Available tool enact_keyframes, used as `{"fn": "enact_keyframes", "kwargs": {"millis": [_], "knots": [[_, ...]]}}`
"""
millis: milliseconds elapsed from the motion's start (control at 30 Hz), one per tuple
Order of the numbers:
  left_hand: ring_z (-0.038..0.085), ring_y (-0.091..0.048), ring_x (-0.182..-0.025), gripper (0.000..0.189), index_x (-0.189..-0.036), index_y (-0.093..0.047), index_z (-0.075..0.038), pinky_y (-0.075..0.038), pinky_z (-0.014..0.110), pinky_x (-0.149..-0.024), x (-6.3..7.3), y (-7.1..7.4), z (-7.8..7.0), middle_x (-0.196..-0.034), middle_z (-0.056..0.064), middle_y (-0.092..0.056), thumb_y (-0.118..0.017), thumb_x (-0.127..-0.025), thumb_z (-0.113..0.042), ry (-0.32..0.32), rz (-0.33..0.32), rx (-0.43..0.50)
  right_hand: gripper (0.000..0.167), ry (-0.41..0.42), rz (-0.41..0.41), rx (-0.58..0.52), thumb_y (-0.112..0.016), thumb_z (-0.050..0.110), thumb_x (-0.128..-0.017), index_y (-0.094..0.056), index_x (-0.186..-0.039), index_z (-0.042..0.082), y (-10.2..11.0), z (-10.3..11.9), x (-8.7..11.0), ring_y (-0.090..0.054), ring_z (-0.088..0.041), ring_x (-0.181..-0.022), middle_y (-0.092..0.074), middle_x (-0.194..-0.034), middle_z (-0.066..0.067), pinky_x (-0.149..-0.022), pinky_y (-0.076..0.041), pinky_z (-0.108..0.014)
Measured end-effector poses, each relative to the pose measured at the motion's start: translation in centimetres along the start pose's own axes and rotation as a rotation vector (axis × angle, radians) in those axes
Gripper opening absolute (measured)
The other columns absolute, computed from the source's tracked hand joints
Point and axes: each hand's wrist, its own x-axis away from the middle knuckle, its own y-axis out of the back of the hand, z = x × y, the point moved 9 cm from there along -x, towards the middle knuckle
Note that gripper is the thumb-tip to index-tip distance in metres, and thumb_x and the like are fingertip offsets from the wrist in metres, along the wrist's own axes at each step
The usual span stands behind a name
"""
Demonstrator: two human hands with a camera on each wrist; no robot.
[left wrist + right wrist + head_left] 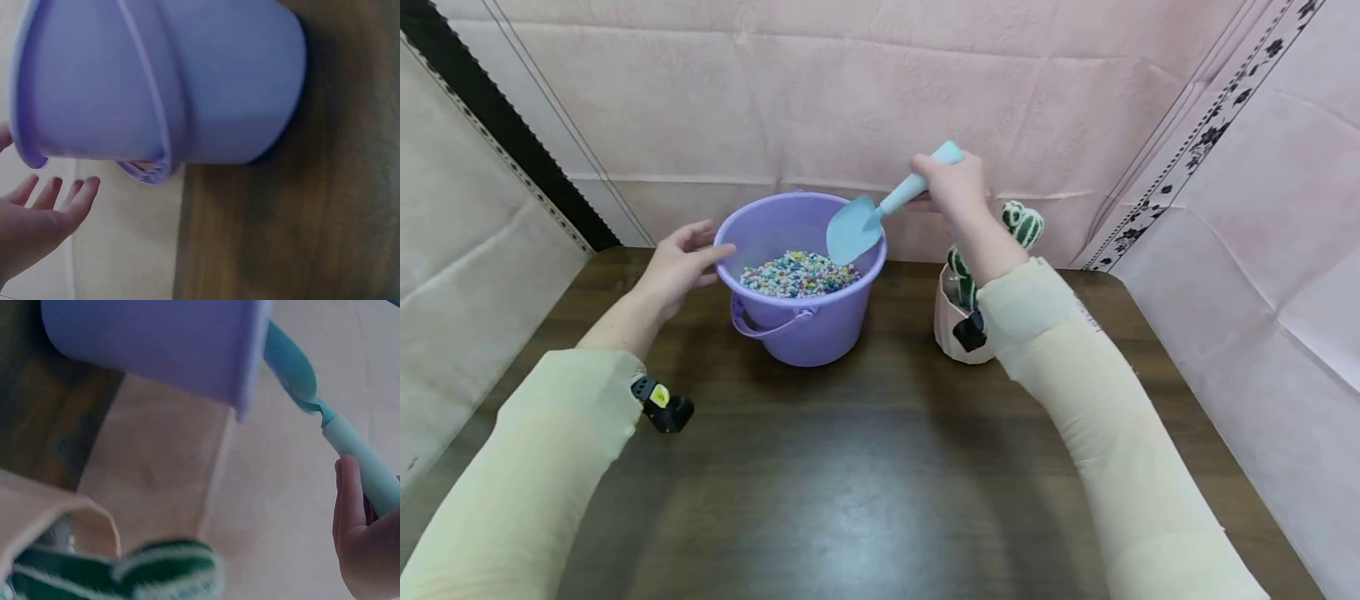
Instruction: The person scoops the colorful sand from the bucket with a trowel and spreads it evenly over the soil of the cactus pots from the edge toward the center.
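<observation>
A purple bucket (805,333) stands upright on the table, partly filled with small multicoloured beads (797,275). Its handle (767,332) hangs down the front. By the handle end, my right hand (957,187) grips a light blue toy shovel (854,229), whose blade slants over the right side of the bucket's rim. My left hand (681,265) is at the bucket's left rim, thumb over the edge and fingers spread loosely outside it. In the left wrist view the fingers (78,200) are extended beside the bucket, not wrapped round it.
Right of the bucket, partly behind my right forearm, stands a green knitted cactus (1021,223) in a pale fabric pot (951,321). The brown wooden table (850,483) is bordered by light cloth walls (880,100) at the back and sides.
</observation>
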Motion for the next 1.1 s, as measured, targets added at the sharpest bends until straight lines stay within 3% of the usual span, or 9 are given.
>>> {"fn": "enact_keyframes", "kwargs": {"millis": [133, 233, 367, 500, 567, 767, 1100], "knots": [[0.027, -0.040, -0.130, 0.072, -0.150, -0.019, -0.016, -0.052, 0.018, -0.088, 0.1, -0.4, 1.1, -0.153, 0.015, -0.024, -0.055, -0.092, -0.039, 0.023, 0.019, 0.079, 0.015, 0.063, 0.006, 0.206, -0.063, 0.010, -0.082, -0.051, -0.073, 0.009, -1.7, -1.3, -0.2, -0.062, -0.010, -0.050, -0.055, -0.064, 0.000, -0.058, -0.059, -0.025], [0.025, -0.043, -0.126, 0.070, -0.150, -0.022, -0.017, -0.053, 0.011, -0.075, 0.1, -0.4, 1.4, -0.152, 0.015, -0.026, -0.056, -0.091, -0.037, 0.024, 0.002, 0.150, 0.018, 0.109, 0.006, 0.379, -0.064, 0.015, -0.081, -0.052, -0.069, 0.012, -3.2, -2.0, -0.2, -0.063, -0.011, -0.049, -0.054, -0.058, 0.003, -0.057, -0.057, -0.022], [0.022, -0.046, -0.121, 0.068, -0.149, -0.024, -0.016, -0.054, 0.012, -0.072, 0.1, -0.5, 1.5, -0.150, 0.017, -0.029, -0.057, -0.092, -0.032, 0.014, -0.019, 0.204, 0.020, 0.172, 0.024, 0.595, -0.065, 0.021, -0.080, -0.051, -0.068, 0.015, -5.4, -3.1, 0.1, -0.063, -0.013, -0.055, -0.052, -0.059, 0.006, -0.054, -0.051, -0.018], [0.024, -0.049, -0.119, 0.064, -0.149, -0.025, -0.013, -0.056, 0.015, -0.071, 0.2, -0.6, 1.4, -0.149, 0.019, -0.032, -0.054, -0.094, -0.029, -0.007, -0.045, 0.191, 0.022, 0.246, 0.094, 0.734, -0.066, 0.023, -0.080, -0.047, -0.070, 0.016, -7.8, -4.0, 0.6, -0.047, -0.009, -0.054, -0.045, -0.059, 0.005, -0.048, -0.039, -0.017], [0.026, -0.051, -0.119, 0.063, -0.149, -0.025, -0.013, -0.056, 0.016, -0.070, 0.3, -0.5, 1.2, -0.148, 0.019, -0.034, -0.053, -0.094, -0.028, -0.020, -0.061, 0.169, 0.024, 0.270, 0.138, 0.752, -0.065, 0.023, -0.080, -0.045, -0.069, 0.015, -8.7, -4.2, 0.9, -0.042, -0.009, -0.053, -0.043, -0.057, 0.004, -0.047, -0.036, -0.019], [0.027, -0.053, -0.115, 0.059, -0.148, -0.027, -0.013, -0.057, 0.020, -0.071, 0.2, -0.7, 1.1, -0.145, 0.019, -0.038, -0.051, -0.095, -0.024, -0.037, -0.094, 0.155, 0.027, 0.218, 0.245, 0.664, -0.065, 0.018, -0.081, -0.043, -0.066, 0.013, -9.4, -4.9, 1.0, -0.056, -0.012, -0.049, -0.045, -0.055, 0.002, -0.051, -0.052, -0.021], [0.029, -0.051, -0.117, 0.059, -0.148, -0.028, -0.015, -0.057, 0.020, -0.071, 0.2, -0.5, 1.4, -0.146, 0.019, -0.037, -0.052, -0.094, -0.024, -0.030, -0.115, 0.169, 0.021, 0.069, 0.277, 0.552, -0.062, 0.018, -0.082, -0.045, -0.070, 0.012, -9.2, -6.1, 0.6, -0.065, -0.016, -0.053, -0.047, -0.059, 0.001, -0.056, -0.058, -0.027]]}}
